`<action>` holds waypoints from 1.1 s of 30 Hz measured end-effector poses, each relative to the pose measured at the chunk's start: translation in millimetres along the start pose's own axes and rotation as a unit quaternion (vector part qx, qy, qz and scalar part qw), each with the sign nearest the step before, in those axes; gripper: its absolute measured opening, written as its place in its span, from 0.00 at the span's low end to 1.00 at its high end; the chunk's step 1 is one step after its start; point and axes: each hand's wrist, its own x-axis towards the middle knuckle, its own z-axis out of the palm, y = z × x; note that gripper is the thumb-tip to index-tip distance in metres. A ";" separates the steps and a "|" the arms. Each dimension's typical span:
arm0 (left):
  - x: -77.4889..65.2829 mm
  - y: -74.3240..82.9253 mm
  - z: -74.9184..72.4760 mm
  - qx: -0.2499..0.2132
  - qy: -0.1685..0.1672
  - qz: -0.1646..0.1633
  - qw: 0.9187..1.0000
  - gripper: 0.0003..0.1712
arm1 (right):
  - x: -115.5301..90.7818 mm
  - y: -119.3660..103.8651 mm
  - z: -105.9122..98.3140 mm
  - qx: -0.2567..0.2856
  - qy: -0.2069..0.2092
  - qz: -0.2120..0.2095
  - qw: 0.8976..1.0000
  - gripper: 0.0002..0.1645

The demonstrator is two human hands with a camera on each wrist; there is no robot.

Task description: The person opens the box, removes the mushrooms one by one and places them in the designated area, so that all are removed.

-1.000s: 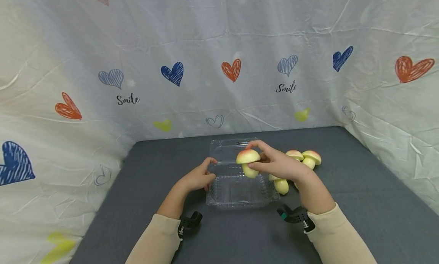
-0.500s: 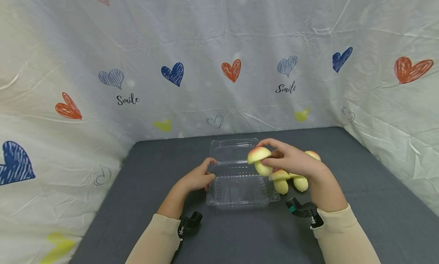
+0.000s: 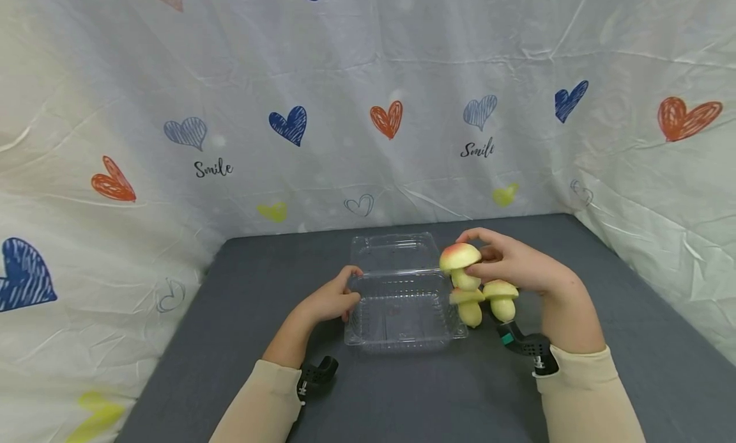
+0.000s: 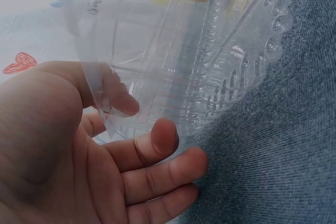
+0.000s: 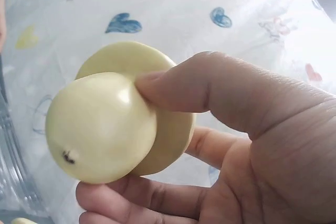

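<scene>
My right hand (image 3: pixel 520 261) holds a toy mushroom (image 3: pixel 460 256) with a pale yellow stem and a red-tinged cap, pinched between thumb and fingers. The right wrist view shows the underside of this mushroom's stem (image 5: pixel 100 124), with a small dark mark at its end. It is raised near the right edge of a clear plastic clamshell container (image 3: pixel 397 321), whose lid (image 3: pixel 393 251) lies folded back. At the container's left side, my left hand (image 3: pixel 328 299) pinches its rim. In the left wrist view, the thumb shows through the clear plastic (image 4: pixel 157 51).
Two more toy mushrooms stand right of the container: one (image 3: pixel 470 312) against its side, another (image 3: pixel 502 305) under the right hand. Dark grey cloth (image 3: pixel 402 398) covers the table. A white curtain (image 3: pixel 333 53) printed with hearts hangs behind and at both sides.
My right hand has moved right with the mushroom, from over the container to its right edge above the other mushrooms. The left hand has stayed on the container's rim.
</scene>
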 end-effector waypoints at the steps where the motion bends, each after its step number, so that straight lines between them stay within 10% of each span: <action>1: 0.0 -0.4 0.1 0.000 -0.001 0.001 1.000 0.28 | -1.6 0.9 -1.9 0.001 0.000 0.003 1.000 0.27; 18: -0.8 -0.6 0.2 -0.007 0.004 -0.009 1.000 0.28 | -35.7 18.7 -37.0 -0.043 0.123 0.077 0.989 0.37; 33: 0.2 -1.1 0.4 -0.008 0.006 -0.004 1.000 0.28 | -48.6 41.9 -51.6 -0.034 0.096 0.149 0.984 0.41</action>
